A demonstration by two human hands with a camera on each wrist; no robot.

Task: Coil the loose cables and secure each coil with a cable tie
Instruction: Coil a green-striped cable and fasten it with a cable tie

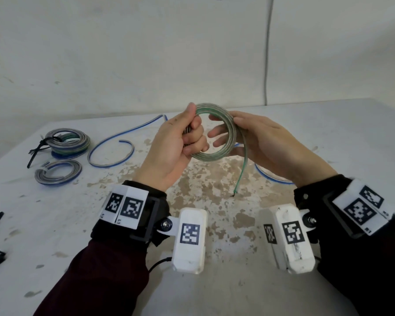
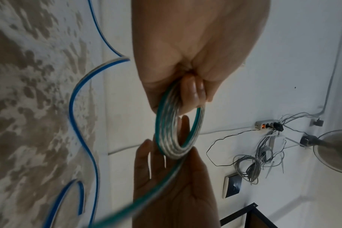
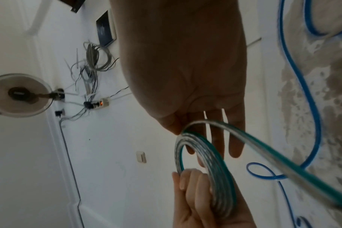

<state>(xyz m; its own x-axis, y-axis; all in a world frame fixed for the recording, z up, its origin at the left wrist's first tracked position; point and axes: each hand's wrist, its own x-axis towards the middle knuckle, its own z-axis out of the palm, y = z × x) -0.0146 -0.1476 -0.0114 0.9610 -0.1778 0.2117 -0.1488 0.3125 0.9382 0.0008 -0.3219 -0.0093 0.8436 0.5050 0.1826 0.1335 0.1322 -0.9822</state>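
Left hand (image 1: 176, 144) fisted round green coil (image 1: 217, 153) above the table (image 1: 328, 124), right hand (image 1: 260, 142) fingers spread behind coil's far rim, thumb on top, loose tail (image 1: 243, 165) hanging over mid-table, tied coils (image 1: 66, 142) far left.

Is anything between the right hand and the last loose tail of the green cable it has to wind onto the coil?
Nothing visible. The left hand grips the coil; the right hand, fingers straight, already touches its far side. The tail hangs free below that hand, its tip just above the table.
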